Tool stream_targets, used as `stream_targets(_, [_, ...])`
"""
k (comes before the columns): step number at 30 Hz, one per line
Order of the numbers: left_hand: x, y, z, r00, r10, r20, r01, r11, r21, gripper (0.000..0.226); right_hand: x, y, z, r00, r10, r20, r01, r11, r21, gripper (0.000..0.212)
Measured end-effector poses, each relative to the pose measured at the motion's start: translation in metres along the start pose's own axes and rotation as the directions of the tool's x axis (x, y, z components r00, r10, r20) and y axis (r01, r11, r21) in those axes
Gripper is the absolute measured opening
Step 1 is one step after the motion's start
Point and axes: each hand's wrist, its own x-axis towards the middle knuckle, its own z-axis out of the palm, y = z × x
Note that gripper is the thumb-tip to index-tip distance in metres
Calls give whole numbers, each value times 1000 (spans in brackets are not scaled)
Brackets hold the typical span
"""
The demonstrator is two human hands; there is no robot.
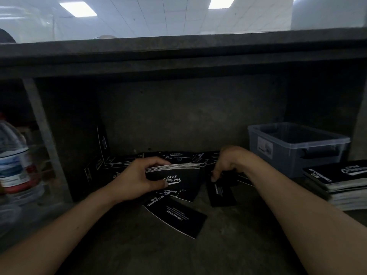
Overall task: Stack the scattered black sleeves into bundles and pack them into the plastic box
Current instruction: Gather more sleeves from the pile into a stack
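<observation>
Concrete ledge (238,245), dim light.

- Nearest: one loose sleeve (174,219) lies flat, print side up, at 6 o'clock of the bundle.
- Left hand (137,179): fingers over the top and thumb on the front face, gripping a bundle (174,172) of black sleeves stood on edge. White edges show along its top.
- Right hand (228,163): at 3 o'clock of the bundle, fingers curled down, fingertips pinching the top edge of a single sleeve (220,193) that hangs below it.
- Scattered sleeves (178,156): heaped at 12 o'clock of both hands, against the back wall.
- Stacked bundles (337,181): piled at far 3 o'clock.
- Plastic box (297,147): at 2 o'clock of the right hand, lid off. Contents too dark to tell.
- Water bottle (14,155): at 9 o'clock, blurred.
</observation>
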Motion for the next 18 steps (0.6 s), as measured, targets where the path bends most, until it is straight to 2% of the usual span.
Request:
stream_targets(3, [0,1,0,1000,-14,0,14,1000,12,39,7,13,-5,999,36,-7,-36,997,74,63])
stream_targets(6, [0,1,-1,999,-52,-10,52,999,-3,39,16,27,-15,982,88,-169,-45,969,242,52])
stream_targets(9, [1,-2,-1,998,-57,-23,58,998,17,43,21,29,-24,882,104,-459,144,869,474,24])
stream_targets(11, [2,-6,0,998,-47,-41,48,999,23,51,17,21,-23,788,121,-603,225,856,466,10])
stream_targets(12, [2,-7,0,998,-48,-50,50,998,30,58,14,17,-21,785,83,-614,285,832,476,6])
stream_targets(13, [2,-8,0,997,-53,-53,54,998,29,69,10,11,-19,820,0,-572,361,776,518,12])
stream_targets(15, [2,-9,1,998,-60,-36,60,998,-8,91,0,3,-9,898,-265,-351,436,639,633,18])
stream_targets(16, [2,-9,1,998,-59,-25,58,998,-25,98,-5,0,-4,897,-393,-203,422,623,659,16])
stream_targets(18, [2,-7,2,999,-45,-12,45,998,-41,96,-2,-2,3,859,-511,-13,334,541,772,15])
